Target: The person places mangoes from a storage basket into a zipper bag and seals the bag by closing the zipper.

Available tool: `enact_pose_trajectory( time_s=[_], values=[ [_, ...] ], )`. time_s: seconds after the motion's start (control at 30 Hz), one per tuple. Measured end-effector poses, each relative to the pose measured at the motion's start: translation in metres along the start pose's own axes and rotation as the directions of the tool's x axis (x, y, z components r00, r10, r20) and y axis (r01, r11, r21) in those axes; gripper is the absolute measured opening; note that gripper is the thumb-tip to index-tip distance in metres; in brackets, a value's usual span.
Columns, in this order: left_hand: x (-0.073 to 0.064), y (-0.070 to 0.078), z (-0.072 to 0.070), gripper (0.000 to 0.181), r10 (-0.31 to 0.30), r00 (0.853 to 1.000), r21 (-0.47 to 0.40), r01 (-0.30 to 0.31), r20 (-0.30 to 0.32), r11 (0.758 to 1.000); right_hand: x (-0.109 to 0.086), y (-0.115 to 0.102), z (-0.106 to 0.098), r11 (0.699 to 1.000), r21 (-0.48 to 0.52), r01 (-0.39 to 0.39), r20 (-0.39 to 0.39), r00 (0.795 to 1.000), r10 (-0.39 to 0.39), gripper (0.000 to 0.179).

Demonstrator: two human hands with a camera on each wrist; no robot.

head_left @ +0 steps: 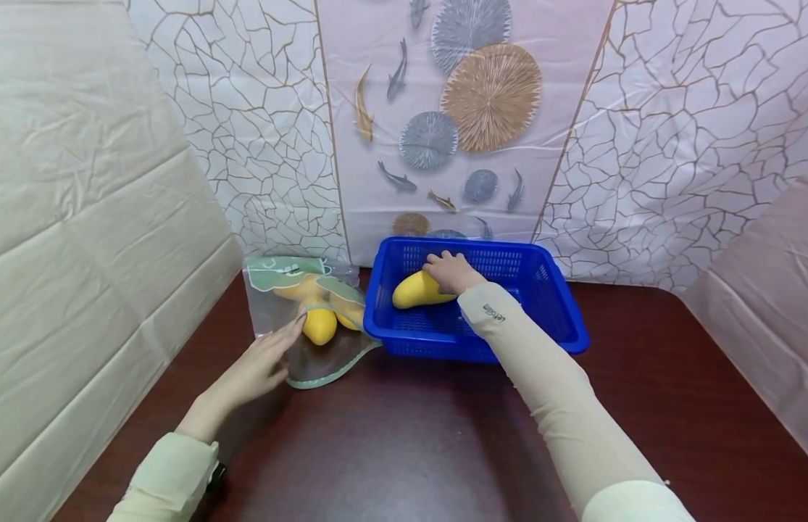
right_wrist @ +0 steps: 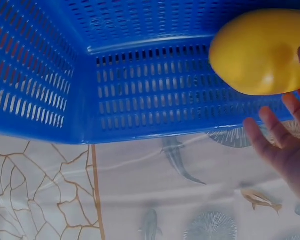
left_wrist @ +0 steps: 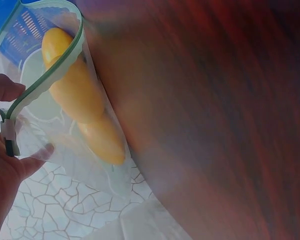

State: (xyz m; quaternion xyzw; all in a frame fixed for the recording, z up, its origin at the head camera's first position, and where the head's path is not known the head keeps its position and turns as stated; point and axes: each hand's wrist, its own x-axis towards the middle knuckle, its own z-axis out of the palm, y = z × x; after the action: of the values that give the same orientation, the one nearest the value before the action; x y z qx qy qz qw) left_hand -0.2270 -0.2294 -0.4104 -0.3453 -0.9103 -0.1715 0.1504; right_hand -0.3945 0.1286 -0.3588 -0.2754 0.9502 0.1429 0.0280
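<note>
At the left, a clear zip bag [head_left: 299, 362] with green edging lies on the table, its mouth spread. Several yellow mangoes [head_left: 320, 326] are inside it, also seen as mangoes [left_wrist: 77, 95] through the plastic in the left wrist view. My left hand [head_left: 267, 362] pinches the bag's rim near its slider [left_wrist: 9, 135]. My right hand [head_left: 452, 272] reaches into a blue basket [head_left: 417, 342] and grips another mango [head_left: 417, 291]. In the right wrist view the thumb lies against this mango [right_wrist: 262, 52], while some fingers spread away from it.
The basket stands against the patterned cloth backdrop [head_left: 273, 145], touching the bag's right side. A plain pale cloth [head_left: 84, 217] walls off the left side and another cloth [head_left: 769, 312] the right. Dark wooden table surface [head_left: 390, 435] lies in front.
</note>
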Motion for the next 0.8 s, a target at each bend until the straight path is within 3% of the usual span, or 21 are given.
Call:
enact_pose_trajectory(
  time_s=[0.13, 0.23, 0.47, 0.63, 0.8],
  values=[
    [0.000, 0.001, 0.000, 0.079, -0.009, 1.000, -0.006, 0.009, 0.009, 1.000, 0.003, -0.002, 0.002, 0.997, 0.065, -0.035, 0.041, 0.999, 0.032, 0.051],
    [0.000, 0.001, -0.001, 0.077, -0.015, 1.000, -0.010, 0.015, 0.015, 1.000, -0.008, -0.010, -0.010, 0.989, 0.116, -0.087, 0.109, 0.991, 0.074, 0.051],
    [0.000, 0.001, -0.003, 0.078, -0.028, 0.999, -0.006, 0.028, 0.039, 1.000, -0.020, -0.012, -0.015, 0.986, 0.153, -0.069, 0.071, 0.996, 0.059, 0.053],
    [0.001, 0.000, -0.004, 0.077, -0.033, 0.998, -0.010, 0.033, 0.050, 0.999, -0.020, -0.012, -0.014, 0.974, 0.200, -0.109, 0.112, 0.990, 0.088, 0.060],
    [0.000, 0.001, -0.003, 0.077, -0.038, 0.998, -0.006, 0.038, 0.043, 0.999, -0.022, -0.012, -0.013, 0.974, 0.206, -0.097, 0.124, 0.990, 0.073, 0.061]
  ],
)
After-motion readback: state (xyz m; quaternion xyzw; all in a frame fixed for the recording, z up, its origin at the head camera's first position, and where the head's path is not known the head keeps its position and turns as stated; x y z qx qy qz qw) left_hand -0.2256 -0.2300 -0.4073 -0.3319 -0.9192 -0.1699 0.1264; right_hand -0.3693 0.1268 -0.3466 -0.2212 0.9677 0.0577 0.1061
